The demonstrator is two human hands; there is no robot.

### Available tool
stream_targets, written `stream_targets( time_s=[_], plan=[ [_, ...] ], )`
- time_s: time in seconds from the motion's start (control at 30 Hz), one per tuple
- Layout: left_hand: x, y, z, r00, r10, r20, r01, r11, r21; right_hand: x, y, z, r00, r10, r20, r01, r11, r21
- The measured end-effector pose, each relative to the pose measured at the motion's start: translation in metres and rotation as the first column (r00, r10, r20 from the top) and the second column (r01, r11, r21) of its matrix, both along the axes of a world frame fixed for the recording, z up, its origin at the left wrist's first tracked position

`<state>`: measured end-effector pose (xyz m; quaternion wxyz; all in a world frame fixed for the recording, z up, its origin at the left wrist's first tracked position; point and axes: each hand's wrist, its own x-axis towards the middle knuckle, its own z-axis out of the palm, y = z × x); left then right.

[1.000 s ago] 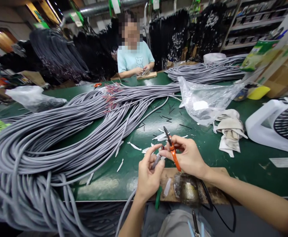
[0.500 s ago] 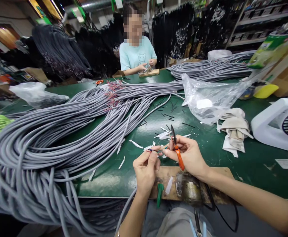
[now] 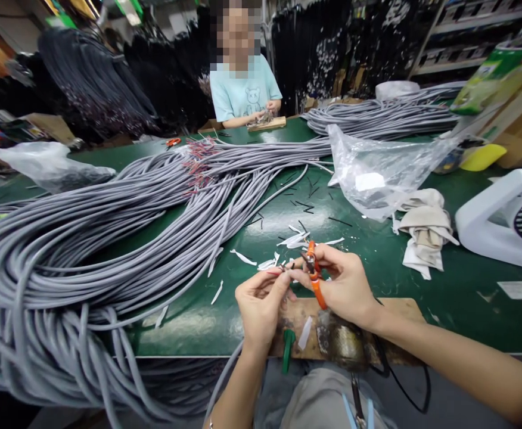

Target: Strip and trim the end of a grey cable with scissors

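Note:
My left hand (image 3: 260,302) pinches the end of a grey cable (image 3: 225,376), whose thin wires (image 3: 275,271) show at the fingertips. The cable runs down along my left forearm. In my right hand (image 3: 344,283) are orange-handled cutters (image 3: 316,281), with the handles between thumb and fingers and the dark jaws turned toward the left fingertips. The fingertips of both hands meet at the wire ends, so the exact contact is hidden. Under the hands lies a wooden board (image 3: 395,310) bearing a round metal piece (image 3: 348,342) and a green clip-like part (image 3: 288,350).
A large bundle of grey cables (image 3: 109,238) covers the left of the green table (image 3: 466,316). White scraps (image 3: 243,257) and black bits lie ahead. At right are a plastic bag (image 3: 372,173), a cloth (image 3: 424,232) and a white fan-like housing (image 3: 488,220). A co-worker (image 3: 245,89) sits opposite.
The cutters have turned in my right hand: their jaws pointed up and away before, and now lie toward the left fingertips. The camera view has shifted slightly.

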<state>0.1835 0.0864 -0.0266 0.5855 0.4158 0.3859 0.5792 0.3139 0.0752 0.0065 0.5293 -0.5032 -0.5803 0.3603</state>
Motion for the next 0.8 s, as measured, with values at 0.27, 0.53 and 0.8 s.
stream_targets(
  time_s=[0.27,0.53,0.8],
  plan=[
    [-0.007,-0.003,0.003,0.946,-0.246,0.211,0.230,0.968,0.098,0.000,0.004,-0.006,0.996,0.081,-0.037,-0.082,0.996,-0.026],
    [-0.009,-0.005,-0.001,0.988,-0.042,0.148,-0.001,0.960,0.280,0.016,-0.002,-0.003,0.884,-0.026,0.466,-0.060,0.984,0.169],
    [-0.009,-0.010,-0.011,0.936,0.274,-0.221,-0.113,0.828,0.550,0.018,-0.005,-0.006,0.717,0.042,0.696,-0.190,0.972,0.137]
  ],
)
